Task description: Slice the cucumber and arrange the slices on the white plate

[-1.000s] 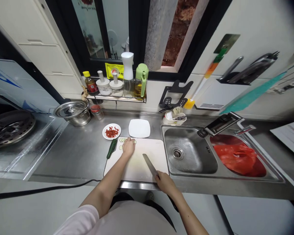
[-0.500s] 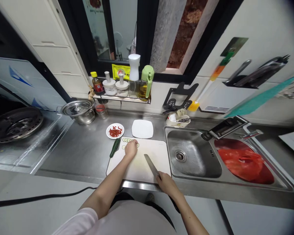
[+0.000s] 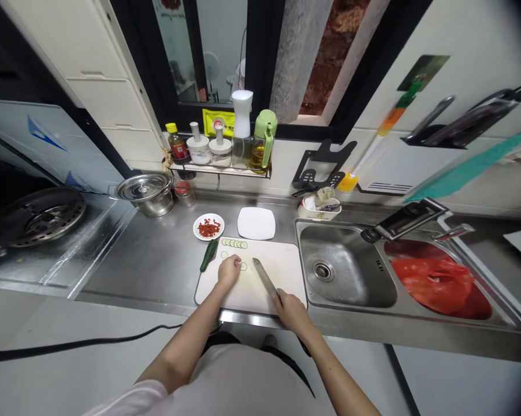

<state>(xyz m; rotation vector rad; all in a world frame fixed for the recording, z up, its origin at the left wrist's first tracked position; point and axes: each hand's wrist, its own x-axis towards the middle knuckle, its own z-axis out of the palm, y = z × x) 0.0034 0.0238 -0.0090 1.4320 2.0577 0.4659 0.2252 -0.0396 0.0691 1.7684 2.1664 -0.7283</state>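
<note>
My right hand (image 3: 291, 309) grips a kitchen knife (image 3: 264, 277), its blade angled to the upper left over the white cutting board (image 3: 282, 260). Over the board's left half, my left hand (image 3: 229, 271) has its fingers curled together; what they hold, if anything, is too small to make out. Right beside those fingertips lies a pale cucumber slice (image 3: 244, 267). Several overlapping cucumber slices (image 3: 234, 244) form a row along the board's top edge, with a single slice below the row's left end. A dark green cucumber piece (image 3: 209, 255) rests at the board's left edge.
Behind the board stand a plate of chopped red pieces (image 3: 209, 228) and a white plate (image 3: 256, 223). A lidded steel pot (image 3: 148, 195) is to the left. The sink (image 3: 342, 266) lies right, with a red plastic bag (image 3: 434, 283) in its second basin. Above runs a condiment rack (image 3: 226, 169).
My left hand has moved down from the row of slices toward my body, uncovering the row and the slice near its fingers. The knife stays in my right hand. The view has shifted slightly.
</note>
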